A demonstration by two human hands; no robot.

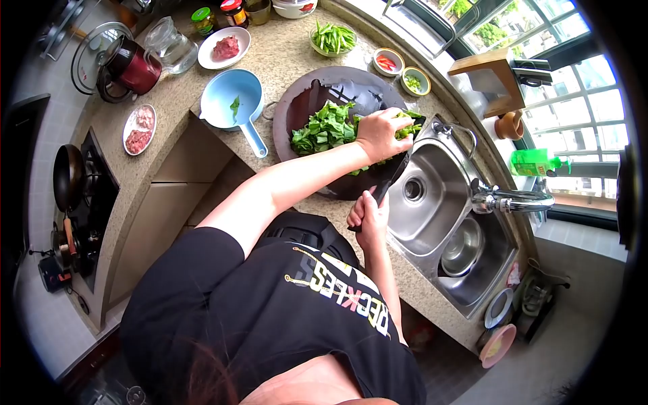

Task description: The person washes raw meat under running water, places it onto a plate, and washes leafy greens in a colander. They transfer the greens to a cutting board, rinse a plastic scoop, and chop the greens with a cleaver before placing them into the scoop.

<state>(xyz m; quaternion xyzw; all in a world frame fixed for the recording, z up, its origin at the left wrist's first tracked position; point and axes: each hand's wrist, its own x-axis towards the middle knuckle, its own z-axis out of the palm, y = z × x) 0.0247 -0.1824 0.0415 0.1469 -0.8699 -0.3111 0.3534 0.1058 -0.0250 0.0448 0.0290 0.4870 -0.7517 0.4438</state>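
A round dark chopping board (pixel 295 101), wet in places, lies on the counter beside the sink. Chopped leafy greens (pixel 325 128) are heaped on it. My left hand (pixel 383 137) is over the board's right side, fingers curled round a bunch of the greens' stems. Below it, my right hand (pixel 370 214) is closed round the handle of a kitchen knife (pixel 389 183). The dark blade slants up along the board's right edge, close to my left fingers. Part of the blade and some of the greens are hidden by my left hand.
Left of the board sits a blue strainer (pixel 226 91) with a leaf in it. Plates of meat (pixel 226 47), a bowl of green strips (pixel 333 38) and small bowls of chopped peppers (pixel 387 62) stand around. A steel sink (pixel 432 209) borders the board's right.
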